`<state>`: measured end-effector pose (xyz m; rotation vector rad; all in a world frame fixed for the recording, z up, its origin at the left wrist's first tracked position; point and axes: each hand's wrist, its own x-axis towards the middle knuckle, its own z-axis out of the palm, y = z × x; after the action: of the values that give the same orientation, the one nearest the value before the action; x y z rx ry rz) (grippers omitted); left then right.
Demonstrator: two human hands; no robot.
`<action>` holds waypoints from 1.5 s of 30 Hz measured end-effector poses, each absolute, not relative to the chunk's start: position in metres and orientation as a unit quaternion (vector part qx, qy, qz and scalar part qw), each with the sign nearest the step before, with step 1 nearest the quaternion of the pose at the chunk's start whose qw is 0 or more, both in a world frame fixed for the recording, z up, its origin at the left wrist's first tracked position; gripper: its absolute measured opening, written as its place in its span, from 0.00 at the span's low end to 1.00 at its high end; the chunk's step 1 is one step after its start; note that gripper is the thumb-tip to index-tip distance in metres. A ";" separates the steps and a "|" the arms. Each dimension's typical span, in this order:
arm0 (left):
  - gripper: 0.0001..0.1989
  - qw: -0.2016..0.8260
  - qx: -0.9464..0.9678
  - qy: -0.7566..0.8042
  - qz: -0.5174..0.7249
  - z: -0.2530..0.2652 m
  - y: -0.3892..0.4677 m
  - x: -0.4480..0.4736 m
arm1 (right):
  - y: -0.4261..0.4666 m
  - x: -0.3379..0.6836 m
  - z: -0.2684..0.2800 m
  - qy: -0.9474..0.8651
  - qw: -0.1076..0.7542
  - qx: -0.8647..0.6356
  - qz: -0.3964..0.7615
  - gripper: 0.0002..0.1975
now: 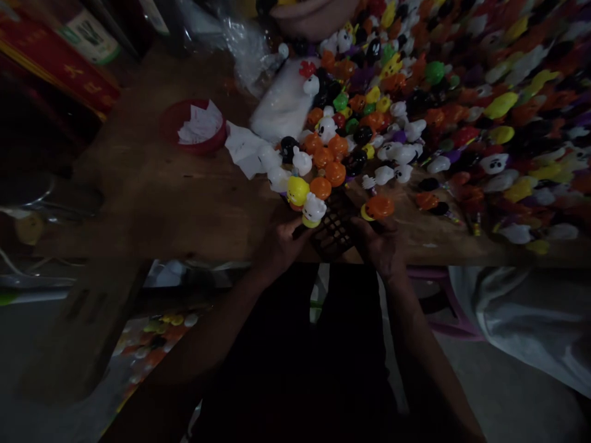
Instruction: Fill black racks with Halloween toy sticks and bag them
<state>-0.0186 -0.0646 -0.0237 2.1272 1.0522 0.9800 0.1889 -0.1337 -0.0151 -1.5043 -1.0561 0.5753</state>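
Note:
At the table's front edge, my left hand [285, 245] is closed, its thumb and fingertips at the yellow base of a small white toy figure [314, 207]. Opposite it, my right hand [382, 247] pinches an orange pumpkin-like toy figure [379, 208] with a yellow base. Between the two hands lies a dark grid tray [336, 229]. Orange round figures [321, 188], a yellow figure [298, 191] and several white ones crowd its far and left part. Dim light hides much of my fingers.
A large heap of mixed toy figures [443, 117] covers the table's right side. Left of the tray are a red bowl [168, 129] with paper slips, a white paper [242, 151] and a plastic bag [281, 101]. Another person's hand [318, 18] is at the far edge.

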 end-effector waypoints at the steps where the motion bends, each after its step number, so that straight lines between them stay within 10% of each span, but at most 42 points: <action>1: 0.09 0.275 0.798 0.394 0.363 -0.023 -0.065 -0.019 | -0.131 0.183 -0.014 -0.434 0.585 -0.637 0.252 0.14; 45: 0.06 0.197 0.843 0.379 0.327 -0.028 -0.061 -0.019 | -0.102 0.148 -0.026 -0.638 0.428 -0.637 0.073 0.09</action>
<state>-0.0189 -0.0612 -0.0277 2.3602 1.0598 0.9150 0.1480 -0.1020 -0.0255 -1.5898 -1.5921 0.1812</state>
